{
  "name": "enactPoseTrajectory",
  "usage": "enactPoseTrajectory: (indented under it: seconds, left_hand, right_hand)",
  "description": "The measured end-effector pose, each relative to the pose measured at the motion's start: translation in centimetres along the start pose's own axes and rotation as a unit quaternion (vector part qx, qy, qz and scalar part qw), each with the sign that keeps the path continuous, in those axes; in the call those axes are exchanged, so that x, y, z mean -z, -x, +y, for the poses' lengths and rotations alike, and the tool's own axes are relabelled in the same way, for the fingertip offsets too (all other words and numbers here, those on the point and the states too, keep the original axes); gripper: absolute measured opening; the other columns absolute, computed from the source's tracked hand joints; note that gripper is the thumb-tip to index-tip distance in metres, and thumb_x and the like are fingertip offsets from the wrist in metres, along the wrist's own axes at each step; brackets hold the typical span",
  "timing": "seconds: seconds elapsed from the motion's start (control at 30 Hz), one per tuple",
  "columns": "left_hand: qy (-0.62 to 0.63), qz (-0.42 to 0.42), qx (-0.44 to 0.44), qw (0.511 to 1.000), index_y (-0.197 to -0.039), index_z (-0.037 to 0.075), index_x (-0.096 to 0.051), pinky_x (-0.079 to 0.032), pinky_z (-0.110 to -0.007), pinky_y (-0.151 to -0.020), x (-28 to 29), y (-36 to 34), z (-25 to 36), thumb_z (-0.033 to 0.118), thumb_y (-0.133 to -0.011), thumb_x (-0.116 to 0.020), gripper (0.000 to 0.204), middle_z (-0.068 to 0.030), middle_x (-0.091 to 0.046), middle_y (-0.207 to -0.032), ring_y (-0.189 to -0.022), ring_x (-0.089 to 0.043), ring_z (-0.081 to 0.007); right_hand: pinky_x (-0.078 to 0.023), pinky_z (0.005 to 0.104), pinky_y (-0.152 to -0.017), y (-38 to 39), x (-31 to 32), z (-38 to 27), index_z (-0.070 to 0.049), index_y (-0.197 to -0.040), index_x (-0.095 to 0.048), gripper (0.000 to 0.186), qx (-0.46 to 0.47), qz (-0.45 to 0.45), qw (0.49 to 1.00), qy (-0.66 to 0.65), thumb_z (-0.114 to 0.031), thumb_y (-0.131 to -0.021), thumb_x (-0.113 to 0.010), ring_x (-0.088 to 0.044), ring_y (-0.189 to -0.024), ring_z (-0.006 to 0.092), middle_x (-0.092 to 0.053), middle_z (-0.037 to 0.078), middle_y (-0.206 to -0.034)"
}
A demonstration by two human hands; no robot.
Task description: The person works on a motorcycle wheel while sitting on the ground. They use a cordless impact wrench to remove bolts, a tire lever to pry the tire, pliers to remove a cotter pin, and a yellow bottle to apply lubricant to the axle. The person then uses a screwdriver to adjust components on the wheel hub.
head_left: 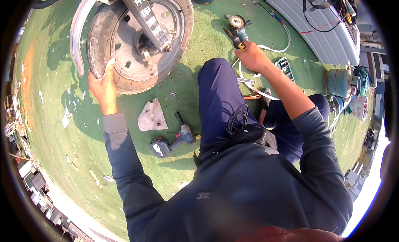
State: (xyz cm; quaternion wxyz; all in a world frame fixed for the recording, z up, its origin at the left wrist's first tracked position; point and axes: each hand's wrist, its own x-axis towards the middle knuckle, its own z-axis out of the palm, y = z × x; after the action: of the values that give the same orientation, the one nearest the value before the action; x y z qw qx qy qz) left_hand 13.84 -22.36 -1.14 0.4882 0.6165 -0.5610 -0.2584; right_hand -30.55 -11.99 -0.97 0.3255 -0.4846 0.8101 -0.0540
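Note:
My left hand (103, 86) grips the tyre of a dusty wheel (124, 73) at its lower left, thumb on the sidewall and fingers round the tread. The wheel is still mounted on a dark fork leg (145, 19), beside a curved silver mudguard (76, 46). Away to the right, my right hand (252, 57) is closed on a hand tool (241, 46) with a yellow-and-dark end; the fingers hide most of it, so its exact kind is unclear. An angle grinder (239, 28) lies just beyond that hand, next to a flat brownish bar (229, 34).
A cordless impact driver (176, 140) and a whitish rag (152, 116) lie on the green floor left of my knee. A socket set (285, 69), a white hose (286, 38) and a gas cylinder (338, 82) are to the right. A large grey panel (318, 28) stands at upper right.

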Motion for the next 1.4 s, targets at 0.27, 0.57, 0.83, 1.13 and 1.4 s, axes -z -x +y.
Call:
enactPoseTrajectory:
  seconds: [0.27, 0.57, 0.83, 1.13, 1.4]
  left_hand:
    - [-0.088, 0.047, 0.062, 0.993, -0.125, -0.012, -0.060, -0.049, -0.037, -0.097, -0.5, 3.7, 4.1, 0.031, -0.084, -0.087, 0.066, -0.0192, -0.069, -0.120, -0.105, -0.064, -0.0247]
    - [-0.109, 0.072, 0.060, 0.990, -0.130, -0.013, -0.048, -0.047, -0.040, -0.102, -4.0, 11.0, 7.9, 0.021, -0.079, -0.090, 0.074, -0.0223, -0.062, -0.127, -0.112, -0.062, -0.0278]
    - [-0.044, 0.105, 0.100, 0.989, -0.123, -0.012, -0.047, -0.047, -0.036, -0.098, -4.8, 12.8, 7.7, 0.021, -0.078, -0.090, 0.071, -0.0206, -0.062, -0.119, -0.107, -0.062, -0.0260]
    - [-0.192, 0.125, 0.060, 0.972, -0.116, -0.011, -0.047, -0.046, -0.037, -0.098, -8.7, 13.6, 12.2, 0.022, -0.077, -0.092, 0.068, -0.0206, -0.060, -0.115, -0.106, -0.059, -0.0254]
    - [-0.142, 0.163, 0.058, 0.975, -0.133, -0.010, -0.040, -0.044, -0.043, -0.104, -11.9, 15.2, 13.0, 0.020, -0.077, -0.091, 0.082, -0.0267, -0.054, -0.131, -0.119, -0.056, -0.0343]
  right_hand:
    - [-0.056, 0.0459, -0.091, 2.8, -4.3, 17.4, 0.006, -0.101, -0.072, 0.038, -0.088, -0.041, 0.979, 0.181, -0.027, -0.088, -0.059, -0.071, -0.102, 0.0408, -0.072, 0.029, -0.104]
    - [-0.054, 0.0474, -0.094, 3.0, -10.9, 22.2, 0.003, -0.108, -0.070, 0.039, -0.119, -0.198, 0.962, 0.145, -0.029, -0.088, -0.060, -0.069, -0.106, 0.0420, -0.071, 0.027, -0.113]
    - [-0.056, 0.0473, -0.092, -4.7, -14.5, 19.6, 0.001, -0.112, -0.070, 0.039, 0.037, -0.208, 0.958, 0.194, -0.031, -0.091, -0.062, -0.070, -0.108, 0.0402, -0.072, 0.025, -0.113]
    - [-0.055, 0.0478, -0.094, -7.8, -16.0, 15.8, 0.000, -0.112, -0.069, 0.042, 0.120, -0.176, 0.960, 0.184, -0.035, -0.090, -0.064, -0.069, -0.108, 0.0416, -0.071, 0.027, -0.112]
    - [-0.053, 0.0509, -0.097, -8.2, -15.3, 14.5, 0.004, -0.116, -0.065, 0.051, 0.137, -0.225, 0.942, 0.206, -0.041, -0.091, -0.066, -0.067, -0.110, 0.0451, -0.070, 0.029, -0.114]
